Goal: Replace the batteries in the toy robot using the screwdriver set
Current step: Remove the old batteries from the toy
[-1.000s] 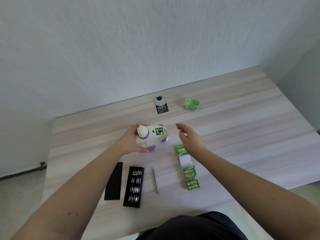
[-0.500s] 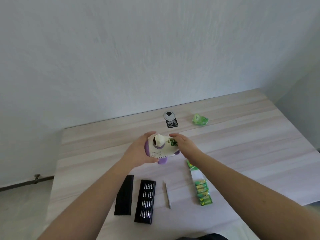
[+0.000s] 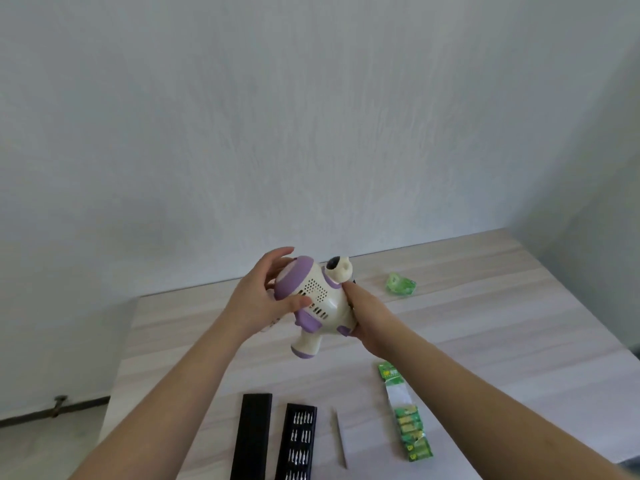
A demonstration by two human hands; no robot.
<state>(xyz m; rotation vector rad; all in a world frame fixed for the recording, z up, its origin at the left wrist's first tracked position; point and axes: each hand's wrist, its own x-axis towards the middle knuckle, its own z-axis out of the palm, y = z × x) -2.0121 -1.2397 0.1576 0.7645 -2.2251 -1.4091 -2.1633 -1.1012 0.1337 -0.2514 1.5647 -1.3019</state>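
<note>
1. Above the counter [image 3: 485, 306], you held the toy robot [image 3: 320, 299] lifted clear of the surface, between both hands.
2. Your left hand [image 3: 263, 299] gripped the toy's purple-rimmed end: the thumb pressed on the white body beside the speaker holes, while the fingers stood fairly straight behind the purple rim. I could not tell how many of them touched it.
3. Your right hand [image 3: 367, 317] cupped the opposite side of the toy, its grip closed round the white body from behind, with the fingers mostly hidden by the toy.
4. The toy lay tilted in your grip, one white-and-purple limb pointing down and towards you, and a rounded white part with a dark patch sticking up at the far side.
5. Below your left forearm, nearer you, the black lid [image 3: 252, 436] lay flat, and just right of it the open bit tray [image 3: 299, 441] showed rows of metal bits.
6. Right of the tray lay the slim screwdriver handle [image 3: 341, 438], apart from it.
7. Below your right wrist sat the strip of green batteries [image 3: 405, 414], partly opened.
8. Beyond your right hand, well apart, a crumpled green wrapper [image 3: 401, 283] rested on the counter.
</note>
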